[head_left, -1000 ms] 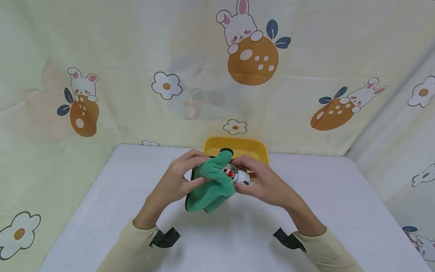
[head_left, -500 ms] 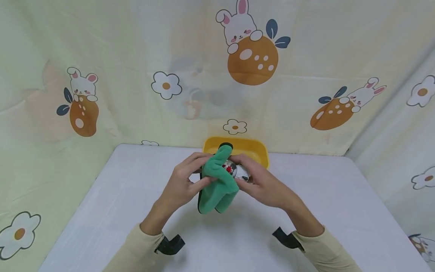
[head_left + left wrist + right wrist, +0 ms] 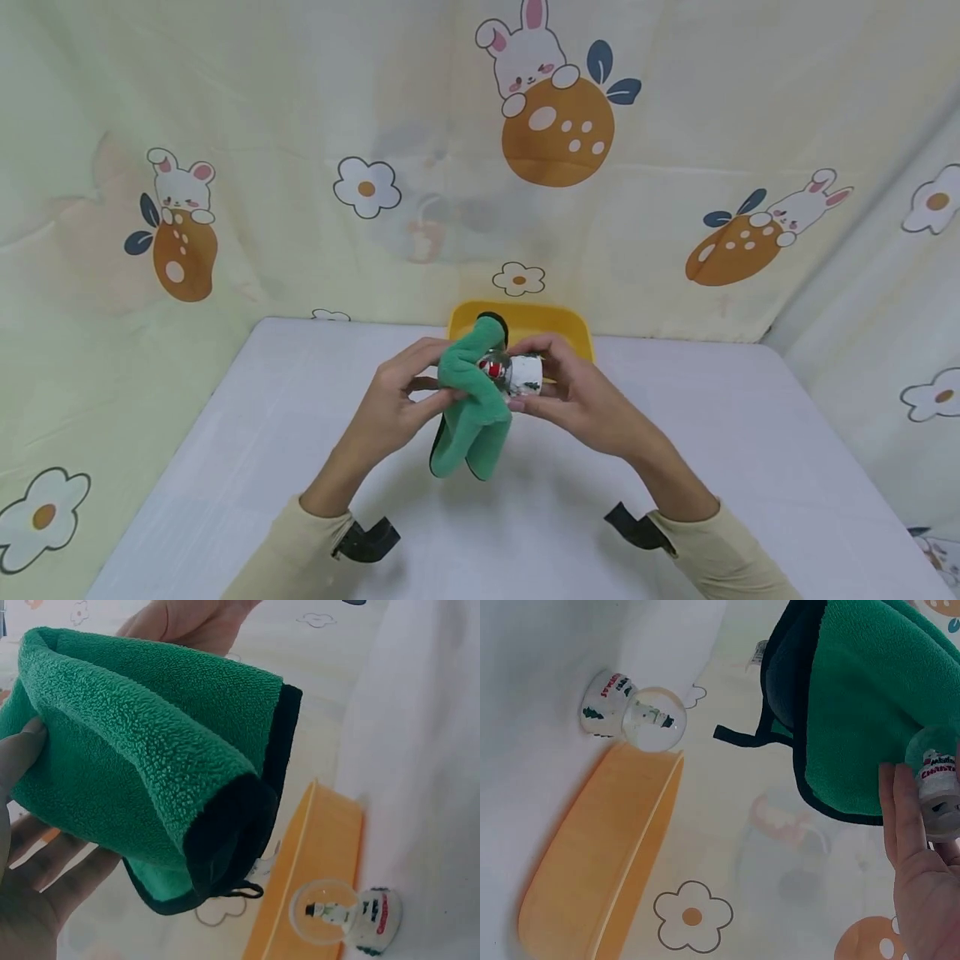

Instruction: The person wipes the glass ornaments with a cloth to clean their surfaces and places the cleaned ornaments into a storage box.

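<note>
My left hand [image 3: 397, 396] grips a folded green towel [image 3: 468, 417] with black edging, thumb on the near side and fingers behind. My right hand [image 3: 573, 396] holds a snow globe [image 3: 525, 375] by its white base, between thumb and fingers. The globe lies sideways, its clear dome turned left against the towel, which partly covers it. Red lettering on its base shows in the right wrist view. In the left wrist view the towel [image 3: 142, 750] hides this globe. A second snow globe [image 3: 604, 705], with a snowman inside, stands on the table beside the yellow tray [image 3: 577, 862].
The yellow tray [image 3: 566, 325] sits at the table's back edge, behind both hands. A cream curtain [image 3: 262, 108] printed with rabbits and flowers hangs at the back and sides. The white tabletop [image 3: 675, 400] spreads out around the hands.
The towel and left hand shifted right, then back left. The snow globe has turned in the right hand, so its white base now points more directly to the right.
</note>
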`<state>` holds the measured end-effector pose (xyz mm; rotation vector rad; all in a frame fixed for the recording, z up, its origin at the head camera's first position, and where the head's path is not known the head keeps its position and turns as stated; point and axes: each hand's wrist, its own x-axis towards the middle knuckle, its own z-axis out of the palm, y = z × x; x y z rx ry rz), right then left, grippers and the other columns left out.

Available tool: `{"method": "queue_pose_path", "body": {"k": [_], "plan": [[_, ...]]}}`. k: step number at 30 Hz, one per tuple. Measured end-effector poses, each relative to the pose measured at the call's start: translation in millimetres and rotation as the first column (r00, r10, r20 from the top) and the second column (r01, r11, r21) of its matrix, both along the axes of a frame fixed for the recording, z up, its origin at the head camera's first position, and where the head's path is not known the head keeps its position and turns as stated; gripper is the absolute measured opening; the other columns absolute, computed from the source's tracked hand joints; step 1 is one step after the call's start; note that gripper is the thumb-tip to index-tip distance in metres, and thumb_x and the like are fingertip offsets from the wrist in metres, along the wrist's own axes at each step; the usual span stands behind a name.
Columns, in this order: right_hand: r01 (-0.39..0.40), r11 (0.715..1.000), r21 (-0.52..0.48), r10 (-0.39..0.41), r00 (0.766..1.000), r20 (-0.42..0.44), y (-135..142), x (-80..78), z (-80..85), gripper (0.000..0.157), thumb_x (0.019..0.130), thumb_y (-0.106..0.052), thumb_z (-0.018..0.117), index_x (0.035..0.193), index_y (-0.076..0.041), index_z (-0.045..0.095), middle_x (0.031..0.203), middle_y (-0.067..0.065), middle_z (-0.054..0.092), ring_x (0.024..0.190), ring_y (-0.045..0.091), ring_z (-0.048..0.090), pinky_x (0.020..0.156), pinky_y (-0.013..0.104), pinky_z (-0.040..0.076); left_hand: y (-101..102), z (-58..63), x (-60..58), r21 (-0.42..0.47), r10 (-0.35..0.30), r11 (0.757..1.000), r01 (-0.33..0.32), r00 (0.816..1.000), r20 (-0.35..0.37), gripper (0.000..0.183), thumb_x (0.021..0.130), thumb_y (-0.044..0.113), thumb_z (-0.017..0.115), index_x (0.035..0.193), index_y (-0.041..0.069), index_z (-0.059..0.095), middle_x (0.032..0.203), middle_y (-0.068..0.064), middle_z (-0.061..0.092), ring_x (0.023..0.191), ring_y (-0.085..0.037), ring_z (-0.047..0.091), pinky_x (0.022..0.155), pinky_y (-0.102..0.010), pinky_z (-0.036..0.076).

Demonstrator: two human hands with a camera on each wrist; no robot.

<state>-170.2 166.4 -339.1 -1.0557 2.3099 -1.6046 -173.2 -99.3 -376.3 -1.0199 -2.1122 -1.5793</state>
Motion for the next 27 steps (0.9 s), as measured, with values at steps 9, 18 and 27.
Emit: {"method": "queue_pose_path", "body": {"k": [9, 18, 27], "plan": [[-0.054, 0.998, -0.040, 0.051, 0.996, -0.076, -0.1, -1.2, -1.1, 0.061, 0.092, 0.005, 0.069, 0.145, -0.008, 0.044, 0.143, 0.009, 0.042, 0.125, 0.033, 0.055, 0.097, 0.036, 0.057, 5.5, 1.3, 4.6, 0.057, -0.012, 0.998, 0.010, 0.999, 0.037, 0.058, 0.084, -0.001, 0.081, 0.137, 0.010, 0.061, 0.130, -0.004, 0.063, 0.115, -0.022, 0.063, 0.081, -0.035, 0.063], [0.046, 0.999, 0.019, -0.038, 0.956, -0.290, 1.6, -1.5, 0.8, 0.074, 0.084, 0.002, 0.078, 0.150, -0.014, 0.047, 0.143, 0.005, 0.053, 0.124, 0.020, 0.059, 0.095, 0.033, 0.057, 3.2, 2.5, 6.8, 0.129, -0.045, 0.991, 0.027, 0.990, 0.135, 0.058, 0.087, -0.005, 0.076, 0.141, 0.007, 0.056, 0.130, -0.009, 0.065, 0.116, -0.023, 0.064, 0.085, -0.036, 0.062], [0.071, 0.993, -0.099, -0.105, 0.909, -0.404, -5.7, 0.7, 2.3, 0.067, 0.078, 0.012, 0.079, 0.140, -0.004, 0.059, 0.140, 0.011, 0.055, 0.119, 0.021, 0.064, 0.087, 0.033, 0.060, 8.7, 5.6, 9.6, 0.166, -0.096, 0.984, 0.072, 0.985, 0.144, 0.057, 0.087, -0.001, 0.077, 0.140, 0.007, 0.058, 0.136, -0.008, 0.061, 0.123, -0.025, 0.059, 0.093, -0.039, 0.058]]}}
